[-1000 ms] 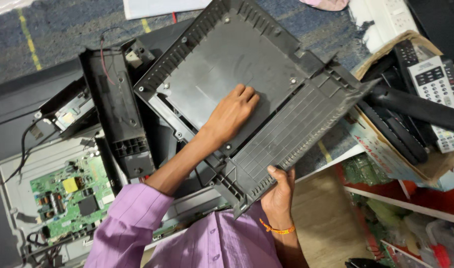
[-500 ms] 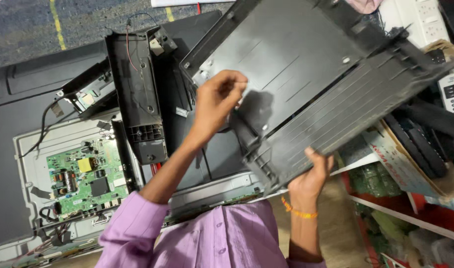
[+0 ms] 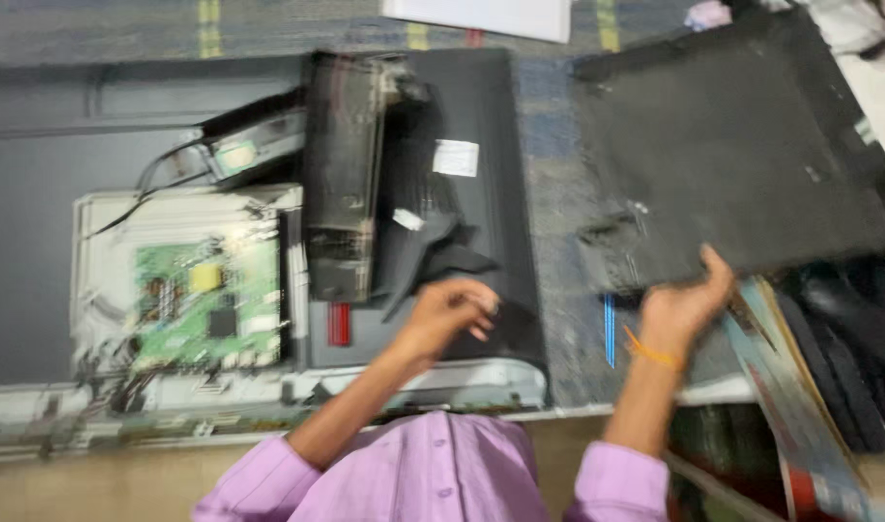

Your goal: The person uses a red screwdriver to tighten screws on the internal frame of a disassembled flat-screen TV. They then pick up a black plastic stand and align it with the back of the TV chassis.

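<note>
The black back panel lies flat to the right of the opened set, its near edge resting against the right hand. That hand grips the panel's lower left edge, thumb raised over the top face and the other fingers hidden beneath it, an orange band at the wrist. The left hand hovers apart from the panel, over the dark lower part of the flat chassis, with its fingers loosely curled and holding nothing that can be made out; the picture is blurred there.

The panel's far corner reaches nearly to the top of the view and its right edge runs out beside white material at the frame's border. Between the panel and the chassis runs a strip of bare, patterned worktop, the only open lane near the hands. The near edge of the worktop lies just in front of the person's purple sleeves.

On the left, a shallow white metal tray holds a green circuit board with a yellow part on it and thin black wires leading off. A tall black bracket stands just right of the tray. Below the panel, dark flat items and a printed sheet are stacked at the right edge.
</note>
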A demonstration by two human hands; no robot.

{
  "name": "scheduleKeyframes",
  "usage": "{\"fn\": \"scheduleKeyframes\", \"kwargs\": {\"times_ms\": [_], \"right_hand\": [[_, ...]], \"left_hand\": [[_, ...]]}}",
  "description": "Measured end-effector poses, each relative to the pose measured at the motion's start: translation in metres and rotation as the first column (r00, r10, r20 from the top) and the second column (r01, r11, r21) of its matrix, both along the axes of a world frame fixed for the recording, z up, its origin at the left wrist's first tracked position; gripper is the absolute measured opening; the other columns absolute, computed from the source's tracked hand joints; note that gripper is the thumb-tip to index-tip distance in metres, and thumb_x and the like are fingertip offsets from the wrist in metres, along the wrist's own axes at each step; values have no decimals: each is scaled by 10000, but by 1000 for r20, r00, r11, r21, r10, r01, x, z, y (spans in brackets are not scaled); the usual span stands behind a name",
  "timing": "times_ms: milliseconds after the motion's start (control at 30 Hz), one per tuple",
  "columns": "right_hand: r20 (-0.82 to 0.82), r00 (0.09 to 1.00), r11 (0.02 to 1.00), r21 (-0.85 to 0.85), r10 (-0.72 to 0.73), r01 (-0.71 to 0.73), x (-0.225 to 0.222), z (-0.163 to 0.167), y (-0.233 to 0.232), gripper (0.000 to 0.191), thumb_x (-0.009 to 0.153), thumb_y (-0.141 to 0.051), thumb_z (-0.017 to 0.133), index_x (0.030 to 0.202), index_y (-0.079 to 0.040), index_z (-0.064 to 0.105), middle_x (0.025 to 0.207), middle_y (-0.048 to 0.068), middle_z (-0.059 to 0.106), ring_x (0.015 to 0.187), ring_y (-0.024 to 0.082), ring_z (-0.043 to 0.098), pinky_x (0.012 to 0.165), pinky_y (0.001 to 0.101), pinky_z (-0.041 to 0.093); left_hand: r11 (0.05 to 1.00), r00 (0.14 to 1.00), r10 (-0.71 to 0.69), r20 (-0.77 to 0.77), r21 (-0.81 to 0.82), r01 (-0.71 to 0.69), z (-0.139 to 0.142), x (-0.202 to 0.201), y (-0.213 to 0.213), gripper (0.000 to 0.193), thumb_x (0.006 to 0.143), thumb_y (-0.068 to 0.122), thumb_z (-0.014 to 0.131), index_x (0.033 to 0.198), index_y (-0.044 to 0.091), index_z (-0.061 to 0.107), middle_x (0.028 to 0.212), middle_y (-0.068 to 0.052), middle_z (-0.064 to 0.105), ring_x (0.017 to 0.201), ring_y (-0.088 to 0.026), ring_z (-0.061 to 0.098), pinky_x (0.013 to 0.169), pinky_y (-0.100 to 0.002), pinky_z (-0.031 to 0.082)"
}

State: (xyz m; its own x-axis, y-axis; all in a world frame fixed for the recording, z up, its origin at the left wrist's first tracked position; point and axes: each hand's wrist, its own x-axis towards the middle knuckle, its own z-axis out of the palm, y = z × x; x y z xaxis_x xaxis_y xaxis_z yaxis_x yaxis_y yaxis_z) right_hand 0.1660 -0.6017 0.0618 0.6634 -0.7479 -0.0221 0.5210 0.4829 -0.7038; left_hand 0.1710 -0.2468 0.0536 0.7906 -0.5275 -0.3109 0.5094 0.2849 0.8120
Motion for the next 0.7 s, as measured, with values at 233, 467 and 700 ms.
{"fn": "scheduleKeyframes", "kwargs": {"times_ms": [233,467,700], "right_hand": [[-23,996,996,14,87,-87,-1,-42,-28,516,933,-168,731,1389,30,592,1462,171,631,1403,321,591,1279,465,474],[-245,944,954,-255,-223,159,6,-64,-12,429,1013,-173,599,1401,3,553,1452,164,608,1388,306,566,1246,464,448],[-294,903,944,-14,312,-331,-40,-85,96,359,1092,-179,467,1413,-25,515,1441,155,586,1373,290,542,1213,463,423]], "left_hand": [[987,998,-53,-26,-152,49,-58,-17,-24,165,987,44,639,1116,-37,703,1006,-84,709,856,-140,678,734,-269,596],[990,994,95,55,-105,-89,-74,-9,-33,173,987,76,641,1117,-22,699,999,-66,705,841,-126,673,707,-276,594],[940,741,155,653,134,-314,-31,-21,-44,220,910,70,662,1118,7,695,1068,-78,720,958,-182,727,855,-329,609]]}}
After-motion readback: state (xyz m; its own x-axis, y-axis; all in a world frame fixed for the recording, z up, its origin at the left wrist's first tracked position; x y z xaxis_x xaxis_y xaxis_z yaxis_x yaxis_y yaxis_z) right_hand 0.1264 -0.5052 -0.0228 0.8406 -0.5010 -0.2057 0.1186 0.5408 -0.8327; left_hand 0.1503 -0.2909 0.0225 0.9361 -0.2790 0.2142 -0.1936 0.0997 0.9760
